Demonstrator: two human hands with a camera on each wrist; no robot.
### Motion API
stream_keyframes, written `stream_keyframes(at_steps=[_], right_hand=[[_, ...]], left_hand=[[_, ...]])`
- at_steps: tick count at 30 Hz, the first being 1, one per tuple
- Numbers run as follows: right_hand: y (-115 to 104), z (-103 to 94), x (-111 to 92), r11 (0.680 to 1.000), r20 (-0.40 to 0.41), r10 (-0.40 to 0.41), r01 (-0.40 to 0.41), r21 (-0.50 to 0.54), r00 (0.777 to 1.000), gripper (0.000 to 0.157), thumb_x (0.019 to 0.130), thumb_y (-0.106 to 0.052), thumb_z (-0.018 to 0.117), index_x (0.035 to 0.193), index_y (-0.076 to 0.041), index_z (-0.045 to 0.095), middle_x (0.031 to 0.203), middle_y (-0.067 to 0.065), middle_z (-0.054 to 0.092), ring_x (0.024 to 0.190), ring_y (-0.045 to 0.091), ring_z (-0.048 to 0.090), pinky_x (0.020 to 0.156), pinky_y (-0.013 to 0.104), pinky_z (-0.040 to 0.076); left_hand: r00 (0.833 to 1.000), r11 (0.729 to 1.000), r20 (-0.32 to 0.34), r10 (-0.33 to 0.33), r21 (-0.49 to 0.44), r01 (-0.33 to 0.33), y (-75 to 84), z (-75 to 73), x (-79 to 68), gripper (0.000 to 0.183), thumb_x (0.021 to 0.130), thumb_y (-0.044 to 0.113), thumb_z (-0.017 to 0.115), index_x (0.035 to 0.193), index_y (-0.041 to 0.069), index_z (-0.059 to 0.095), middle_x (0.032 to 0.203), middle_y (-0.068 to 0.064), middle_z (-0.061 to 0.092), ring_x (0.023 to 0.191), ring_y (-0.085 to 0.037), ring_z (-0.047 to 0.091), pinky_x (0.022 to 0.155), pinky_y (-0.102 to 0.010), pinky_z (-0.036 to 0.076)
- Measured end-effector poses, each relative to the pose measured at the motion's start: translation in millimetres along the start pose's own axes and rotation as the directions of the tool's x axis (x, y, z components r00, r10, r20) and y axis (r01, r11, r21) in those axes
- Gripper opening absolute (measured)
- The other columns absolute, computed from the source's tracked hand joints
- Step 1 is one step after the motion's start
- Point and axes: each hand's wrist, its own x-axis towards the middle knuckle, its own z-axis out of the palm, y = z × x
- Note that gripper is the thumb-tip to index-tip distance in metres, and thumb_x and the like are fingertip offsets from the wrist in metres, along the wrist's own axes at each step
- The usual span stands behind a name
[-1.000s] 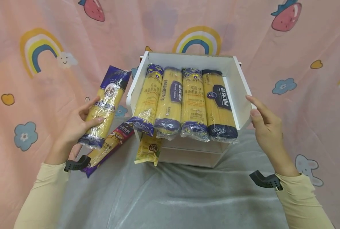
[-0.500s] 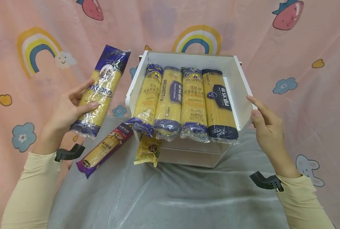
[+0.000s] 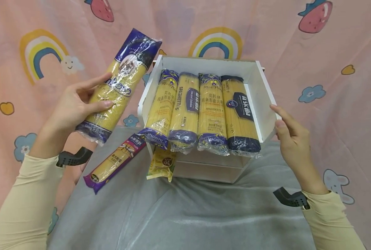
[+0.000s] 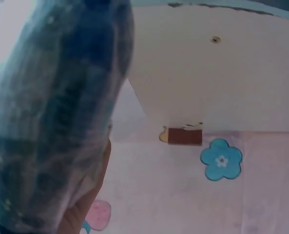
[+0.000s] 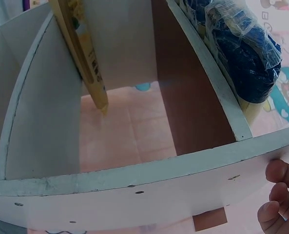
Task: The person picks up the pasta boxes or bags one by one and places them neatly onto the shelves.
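My left hand (image 3: 74, 104) grips a clear-and-blue pack of spaghetti (image 3: 120, 83), thumb across its front, raised and tilted left of a white shelf unit (image 3: 263, 93). Seen from the left wrist, the pack (image 4: 51, 112) is blurred and fills the left side. Four-sided at the top, the unit's upper tray bears several spaghetti packs (image 3: 211, 111) side by side. My right hand (image 3: 293, 139) holds the front edge of the unit's right side panel between thumb and index finger. In the right wrist view the curled fingers (image 5: 276, 209) show beside the panel (image 5: 183, 180).
A purple-and-red pasta pack (image 3: 115, 163) lies on the grey cloth (image 3: 185, 215), left of the unit. A yellow packet (image 3: 161, 165) sticks out from a lower compartment. Behind hangs a pink patterned curtain (image 3: 126, 21).
My left hand has lifted the spaghetti pack upward, first swinging slightly left and then back right toward the unit. The right hand keeps its place on the panel.
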Motion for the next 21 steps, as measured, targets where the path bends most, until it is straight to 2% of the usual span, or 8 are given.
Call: stream_keyframes(at_steps=[3,7,10,14,16,21], right_hand=[[-0.4,-0.2,0.0,1.0,0.005,0.011,-0.011,0.014,1.0,0.037,0.102,-0.02,0.053,0.137,-0.024,0.061,0.132,-0.011,0.062,0.088,0.003,0.055,0.066,0.005,0.042],[-1.6,-0.6,0.3,0.999,0.018,0.03,-0.031,0.022,0.999,0.038,0.102,-0.019,0.052,0.138,-0.025,0.06,0.141,0.001,0.06,0.094,0.0,0.056,0.07,0.002,0.045],[-2.8,-0.9,0.3,0.999,0.026,0.039,-0.039,0.008,0.999,0.038,0.102,-0.019,0.052,0.138,-0.026,0.06,0.143,0.007,0.058,0.095,0.0,0.055,0.07,0.001,0.045],[-3.9,-0.9,0.4,0.999,0.028,0.051,-0.051,-0.014,0.998,0.038,0.102,-0.02,0.052,0.139,-0.028,0.059,0.144,0.006,0.057,0.095,0.0,0.054,0.07,0.002,0.044],[-3.8,-0.9,0.3,0.998,0.025,0.054,-0.053,-0.022,0.998,0.038,0.102,-0.02,0.052,0.139,-0.029,0.059,0.143,0.006,0.058,0.093,0.001,0.053,0.069,0.002,0.043],[-3.7,-0.6,0.3,0.998,0.017,0.053,-0.052,-0.042,0.998,0.038,0.102,-0.021,0.052,0.139,-0.03,0.059,0.142,0.006,0.059,0.09,0.002,0.052,0.067,0.005,0.041]], left_hand=[[1.0,0.997,0.015,0.011,0.072,-0.013,9.9,5.3,-1.5,0.066,0.086,0.005,0.074,0.145,0.029,0.052,0.108,0.003,0.069,0.087,-0.012,0.068,0.064,-0.025,0.06],[0.999,0.988,0.051,0.004,0.155,-0.012,22.3,14.5,-5.4,0.067,0.087,0.011,0.074,0.145,0.035,0.05,0.109,0.004,0.068,0.089,-0.013,0.069,0.066,-0.027,0.061],[0.995,0.985,0.096,0.012,0.172,-0.029,29.2,21.5,-9.0,0.067,0.088,0.011,0.074,0.145,0.035,0.049,0.109,0.003,0.068,0.088,-0.014,0.07,0.066,-0.03,0.061],[0.986,0.984,0.158,0.062,0.153,-0.086,36.1,30.9,-13.7,0.068,0.087,0.006,0.074,0.146,0.028,0.05,0.11,0.002,0.07,0.09,-0.016,0.071,0.068,-0.031,0.061],[0.978,0.982,0.187,0.088,0.149,-0.117,38.9,36.0,-16.2,0.067,0.086,0.004,0.074,0.145,0.026,0.051,0.111,0.0,0.071,0.092,-0.016,0.071,0.068,-0.031,0.062],[0.954,0.97,0.269,0.128,0.168,-0.177,44.3,50.0,-23.7,0.066,0.086,0.006,0.075,0.144,0.027,0.052,0.121,-0.008,0.067,0.094,-0.018,0.07,0.069,-0.032,0.062]])
